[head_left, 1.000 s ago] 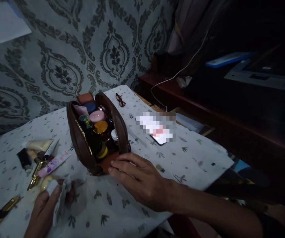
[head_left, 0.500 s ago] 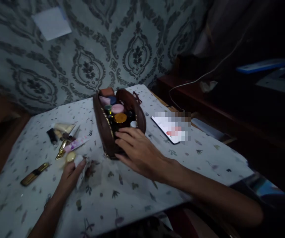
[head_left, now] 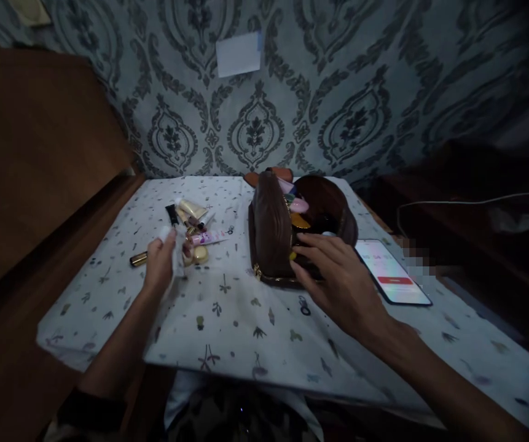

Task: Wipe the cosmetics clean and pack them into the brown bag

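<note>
My left hand (head_left: 159, 267) is closed around a crumpled white wipe or tissue (head_left: 179, 256), just above the table. Beside it lies a cluster of cosmetics: a beige tube (head_left: 192, 209), a pink and purple tube (head_left: 207, 238) and a small jar with a pale yellow lid (head_left: 200, 254). A gold tube (head_left: 139, 259) is partly covered by that hand. My right hand (head_left: 349, 285) reaches over the near side of an unzipped brown toiletry bag (head_left: 271, 230), fingers apart and nothing visible in them. Inside the bag show a pink lid (head_left: 298, 205) and an orange-gold lid (head_left: 300, 221).
A lit phone (head_left: 393, 270) lies right of the bag on the patterned white tablecloth (head_left: 246, 344). Brown wooden furniture (head_left: 38, 159) borders the table's left. Patterned wallpaper (head_left: 255, 129) with a white paper (head_left: 239, 54) rises behind. A white cable (head_left: 476, 200) runs at the right.
The view has swung left, so everything sits further right in it. The left hand still holds the white wipe or tissue, and the right hand stays at the bag's opening.
</note>
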The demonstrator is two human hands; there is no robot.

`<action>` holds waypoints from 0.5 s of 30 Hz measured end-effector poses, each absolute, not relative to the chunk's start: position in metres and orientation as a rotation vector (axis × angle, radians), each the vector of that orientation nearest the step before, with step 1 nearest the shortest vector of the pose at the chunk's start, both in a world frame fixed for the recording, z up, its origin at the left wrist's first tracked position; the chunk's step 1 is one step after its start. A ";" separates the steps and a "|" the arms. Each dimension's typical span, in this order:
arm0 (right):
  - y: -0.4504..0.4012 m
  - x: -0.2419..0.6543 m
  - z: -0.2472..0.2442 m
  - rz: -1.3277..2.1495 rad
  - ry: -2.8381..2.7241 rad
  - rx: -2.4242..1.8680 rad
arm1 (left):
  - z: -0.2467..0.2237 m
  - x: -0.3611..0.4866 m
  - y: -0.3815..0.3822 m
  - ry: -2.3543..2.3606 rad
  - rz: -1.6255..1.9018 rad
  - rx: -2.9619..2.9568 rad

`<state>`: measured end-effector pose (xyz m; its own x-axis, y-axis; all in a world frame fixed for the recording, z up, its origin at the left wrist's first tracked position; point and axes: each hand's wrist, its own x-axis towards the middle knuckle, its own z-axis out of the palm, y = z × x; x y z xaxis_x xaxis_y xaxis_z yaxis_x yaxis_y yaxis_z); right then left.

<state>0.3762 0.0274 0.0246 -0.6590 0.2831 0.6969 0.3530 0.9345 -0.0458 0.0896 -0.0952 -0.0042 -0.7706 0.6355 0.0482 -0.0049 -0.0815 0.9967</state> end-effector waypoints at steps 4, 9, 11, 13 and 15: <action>0.006 0.366 0.028 0.029 -2.191 -0.347 | 0.004 0.059 -0.101 1.739 2.122 0.596; -0.018 0.329 0.006 0.425 -2.260 -0.187 | -0.020 0.053 -0.109 2.160 1.923 0.829; -0.022 0.307 -0.006 0.622 -2.332 -0.261 | -0.027 0.060 -0.108 2.322 1.793 1.090; -0.023 0.284 -0.018 0.869 -2.349 -0.396 | -0.030 0.068 -0.105 2.422 1.608 1.487; -0.021 0.262 -0.029 1.134 -2.284 -0.526 | -0.031 0.075 -0.101 2.487 1.343 1.881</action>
<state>0.2624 -0.0206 -0.0287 -0.7828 0.5525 0.2863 0.1058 0.5716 -0.8137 0.0754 -0.1006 -0.0314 -0.3642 0.6993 0.6151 0.8978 0.0881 0.4315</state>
